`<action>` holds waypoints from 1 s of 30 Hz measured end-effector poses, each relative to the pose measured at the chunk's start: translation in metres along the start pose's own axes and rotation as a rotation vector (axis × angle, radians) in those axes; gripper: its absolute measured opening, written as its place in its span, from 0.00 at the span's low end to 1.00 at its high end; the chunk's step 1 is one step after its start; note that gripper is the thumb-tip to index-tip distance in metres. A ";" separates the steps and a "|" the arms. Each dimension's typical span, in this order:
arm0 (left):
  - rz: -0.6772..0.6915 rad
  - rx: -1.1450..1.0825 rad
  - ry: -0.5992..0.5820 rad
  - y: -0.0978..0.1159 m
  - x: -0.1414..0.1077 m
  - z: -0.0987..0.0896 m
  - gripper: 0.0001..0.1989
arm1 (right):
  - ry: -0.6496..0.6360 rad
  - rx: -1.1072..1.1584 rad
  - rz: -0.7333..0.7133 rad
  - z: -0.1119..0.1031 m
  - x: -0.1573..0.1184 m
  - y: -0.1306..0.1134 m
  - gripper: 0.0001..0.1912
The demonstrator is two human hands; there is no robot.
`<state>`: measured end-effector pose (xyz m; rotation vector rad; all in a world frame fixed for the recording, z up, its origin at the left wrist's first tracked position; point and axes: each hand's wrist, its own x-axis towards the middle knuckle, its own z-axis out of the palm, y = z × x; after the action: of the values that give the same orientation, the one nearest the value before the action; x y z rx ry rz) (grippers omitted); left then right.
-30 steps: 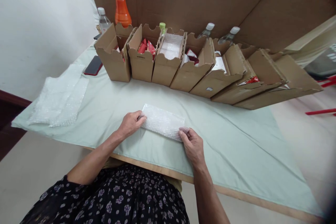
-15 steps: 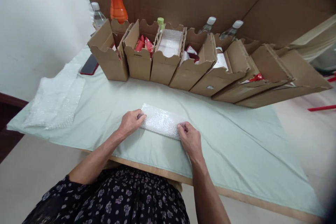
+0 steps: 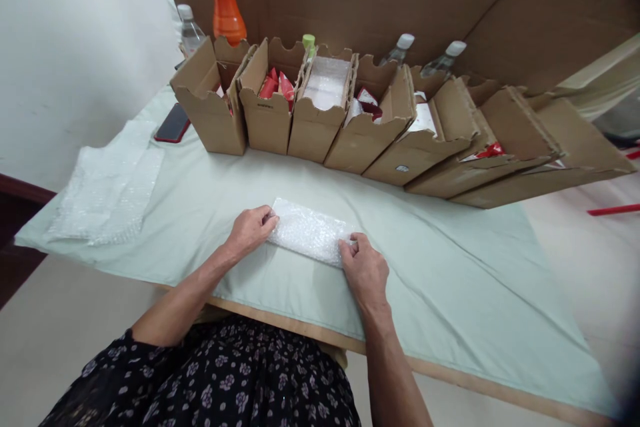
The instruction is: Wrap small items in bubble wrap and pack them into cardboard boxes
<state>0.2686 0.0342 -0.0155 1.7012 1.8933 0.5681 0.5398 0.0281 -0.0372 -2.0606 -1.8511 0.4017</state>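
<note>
A folded strip of clear bubble wrap (image 3: pixel 311 232) is stretched between my two hands, low over the pale green cloth (image 3: pixel 450 293). My left hand (image 3: pixel 251 230) pinches its left end between thumb and fingers. At the right end, my right hand (image 3: pixel 364 265) grips the strip the same way, thumb toward me. Whether anything lies inside the folds I cannot tell. More bubble wrap sheets (image 3: pixel 113 193) lie flat on the cloth at the left.
Several open cardboard boxes (image 3: pixel 313 137) stand in a row behind my hands, some with red or white items inside. A dark phone (image 3: pixel 173 123) lies at the row's left. Behind them stand an orange bottle (image 3: pixel 228 10) and several other bottles before a brown cardboard panel (image 3: pixel 360 0).
Both hands keep their grip on the bubble wrap strip. The whole view has shifted very slightly; nothing was let go or picked up.
</note>
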 end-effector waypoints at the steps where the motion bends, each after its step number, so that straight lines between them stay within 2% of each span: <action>1: -0.007 0.046 -0.006 0.001 0.000 0.000 0.11 | -0.005 -0.011 0.007 0.000 0.000 0.000 0.10; 5: -0.046 0.164 -0.024 0.005 0.003 0.002 0.11 | -0.014 -0.020 0.014 0.000 0.001 0.002 0.11; 11: -0.093 0.298 -0.062 0.014 0.005 0.001 0.11 | 0.036 0.008 0.013 0.001 0.002 0.003 0.07; 23: -0.156 0.438 -0.080 0.022 0.007 -0.003 0.14 | -0.006 -0.060 0.074 -0.004 0.002 -0.007 0.06; 27: -0.182 0.437 -0.051 0.017 0.007 -0.006 0.14 | -0.001 -0.048 0.056 -0.002 0.001 0.001 0.08; 30: -0.111 0.358 0.049 0.011 -0.002 -0.010 0.16 | 0.076 0.021 -0.023 -0.003 -0.004 0.011 0.12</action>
<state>0.2707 0.0340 -0.0011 1.7932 2.2119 0.2384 0.5508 0.0227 -0.0393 -2.0102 -1.8165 0.3308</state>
